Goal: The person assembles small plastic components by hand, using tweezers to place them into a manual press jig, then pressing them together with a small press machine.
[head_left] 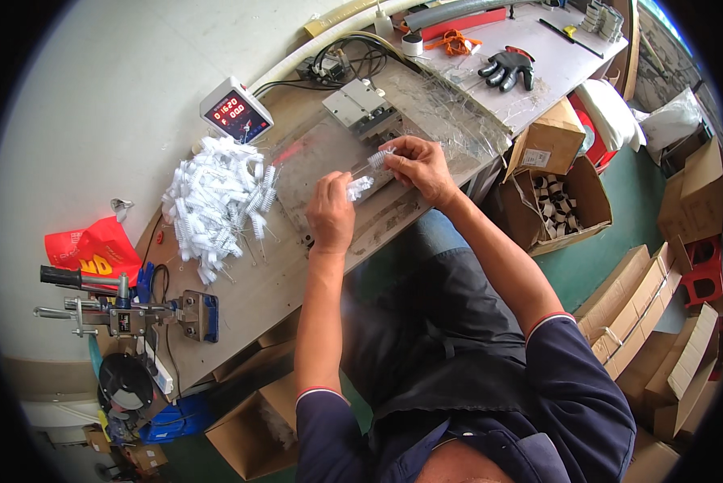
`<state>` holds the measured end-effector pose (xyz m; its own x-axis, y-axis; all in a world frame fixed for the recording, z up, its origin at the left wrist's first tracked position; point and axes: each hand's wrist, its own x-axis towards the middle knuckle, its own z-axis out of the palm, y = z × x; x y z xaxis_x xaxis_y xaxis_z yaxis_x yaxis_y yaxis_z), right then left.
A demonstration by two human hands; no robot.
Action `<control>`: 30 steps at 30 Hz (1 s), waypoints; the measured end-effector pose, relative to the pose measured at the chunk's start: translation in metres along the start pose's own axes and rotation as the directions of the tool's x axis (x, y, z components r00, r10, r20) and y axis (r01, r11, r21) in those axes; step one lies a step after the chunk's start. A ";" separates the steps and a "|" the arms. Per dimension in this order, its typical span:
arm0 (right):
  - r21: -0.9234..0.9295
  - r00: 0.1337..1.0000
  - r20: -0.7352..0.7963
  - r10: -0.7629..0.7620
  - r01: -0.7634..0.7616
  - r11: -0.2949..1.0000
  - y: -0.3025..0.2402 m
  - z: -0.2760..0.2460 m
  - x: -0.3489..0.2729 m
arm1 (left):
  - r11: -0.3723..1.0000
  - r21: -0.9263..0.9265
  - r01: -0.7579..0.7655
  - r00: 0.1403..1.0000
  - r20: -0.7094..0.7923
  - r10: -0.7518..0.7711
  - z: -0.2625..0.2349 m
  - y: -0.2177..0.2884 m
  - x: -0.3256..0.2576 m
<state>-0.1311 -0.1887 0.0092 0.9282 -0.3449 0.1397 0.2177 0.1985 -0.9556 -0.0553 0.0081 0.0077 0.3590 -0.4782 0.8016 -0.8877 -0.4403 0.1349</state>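
My left hand [331, 211] is closed around a small white bristle brush [360, 187], whose bristly end sticks out toward the right. Fingers of my right hand [422, 167] pinch a second white bristle brush [380, 158], a little higher and farther off. The two brushes are close together but look apart, over the front part of the workbench. To the left of my hands lies a large heap of white bristle brushes [216, 201], some with thin wire stems poking out. Just beyond my hands stands a metal block fixture [360, 105] on a flat plate.
A digital display box [236, 111] stands behind the heap. At the left are a lever clamp press [120, 302] and a red bag [96, 251]. A black glove [508, 69] lies on the far right table. On the floor at right, an open carton [574, 211] holds small ring-like pieces.
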 end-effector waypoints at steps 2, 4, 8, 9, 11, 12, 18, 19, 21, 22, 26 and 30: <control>0.005 1.000 0.012 0.005 -0.005 1.000 0.002 -0.001 0.001 | 1.000 0.019 -0.007 1.000 0.009 0.007 0.000 0.002 0.001; 0.010 1.000 0.026 0.010 -0.010 1.000 0.002 -0.001 0.001 | 0.999 0.040 -0.013 1.000 0.018 0.013 0.000 0.004 0.003; -0.102 0.996 0.091 0.009 0.000 0.995 0.007 -0.004 0.002 | 0.998 0.015 -0.060 0.996 0.064 0.059 0.006 0.007 0.005; -0.151 0.993 0.119 0.001 0.017 0.988 0.009 -0.005 0.003 | 0.998 -0.017 -0.066 0.994 0.090 0.067 0.009 0.009 0.004; -0.123 0.992 0.125 -0.003 0.018 0.992 0.010 -0.003 0.003 | 0.999 -0.024 -0.034 0.993 0.112 0.037 0.014 0.010 0.001; -0.096 0.992 0.129 -0.008 0.021 0.995 0.010 -0.002 0.003 | 0.999 -0.034 -0.003 0.991 0.132 0.007 0.016 0.010 -0.001; -0.066 0.989 0.141 -0.041 0.051 0.997 0.009 0.006 0.003 | 0.984 -0.067 0.164 0.960 0.239 -0.143 0.018 0.023 0.000; -0.109 0.988 0.135 -0.071 0.086 0.990 0.009 0.005 0.003 | 0.977 -0.049 0.208 0.937 0.298 -0.185 0.018 0.024 0.000; -0.130 0.989 0.142 -0.039 0.058 0.990 0.011 0.002 0.003 | 0.959 -0.062 0.278 0.922 0.298 -0.248 0.016 0.030 0.001; -0.152 0.989 0.140 -0.049 0.071 0.986 0.008 0.003 0.001 | 0.951 -0.092 0.297 0.928 0.262 -0.265 0.015 0.029 0.000; -0.153 0.991 0.135 -0.006 0.027 0.988 0.004 0.007 -0.001 | 0.867 0.098 0.489 0.867 0.058 -0.495 -0.014 -0.012 -0.010; -0.207 0.985 0.168 -0.034 0.069 0.976 0.007 0.012 0.003 | 0.758 0.349 0.551 0.815 -0.032 -0.578 -0.052 -0.090 -0.024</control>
<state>-0.1232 -0.1777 0.0061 0.9577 -0.1927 0.2136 0.2138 -0.0201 -0.9767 0.0009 0.0990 0.0065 0.7965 -0.1109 0.5944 -0.3744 -0.8624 0.3408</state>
